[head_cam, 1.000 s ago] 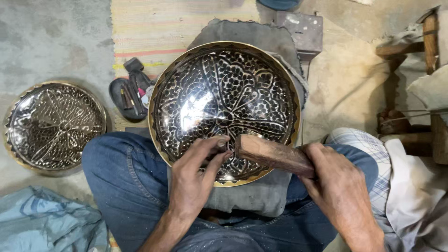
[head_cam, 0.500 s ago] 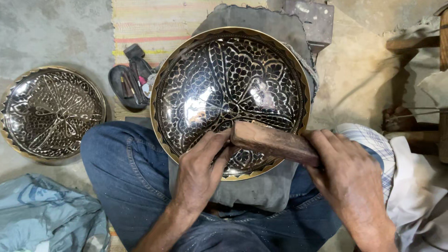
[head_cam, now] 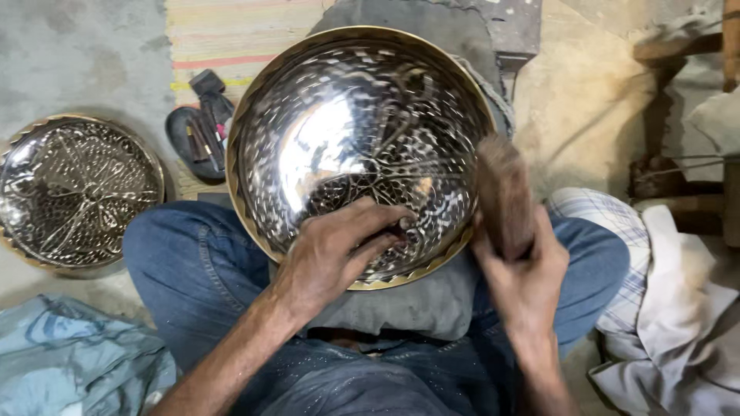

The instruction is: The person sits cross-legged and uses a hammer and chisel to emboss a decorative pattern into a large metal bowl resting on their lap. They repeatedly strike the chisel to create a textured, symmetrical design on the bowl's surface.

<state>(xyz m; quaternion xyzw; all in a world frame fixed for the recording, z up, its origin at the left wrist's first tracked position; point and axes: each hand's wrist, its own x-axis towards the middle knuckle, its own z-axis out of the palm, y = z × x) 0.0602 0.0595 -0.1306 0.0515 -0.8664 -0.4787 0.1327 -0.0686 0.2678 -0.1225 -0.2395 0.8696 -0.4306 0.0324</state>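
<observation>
Partly blurred, right hand [head_cam: 524, 273] clamped on wooden mallet [head_cam: 505, 196]; left hand [head_cam: 339, 246] fingertips pinching something hidden on engraved plate [head_cam: 358, 100].

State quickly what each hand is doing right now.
Left hand: closed, pinching a small tool against the engraved metal plate.
Right hand: closed around a raised wooden mallet.

A large round engraved metal dish [head_cam: 347, 131] with a brass rim lies on the lap, a brown wooden block [head_cam: 505, 196] upright at its four o'clock edge.
</observation>
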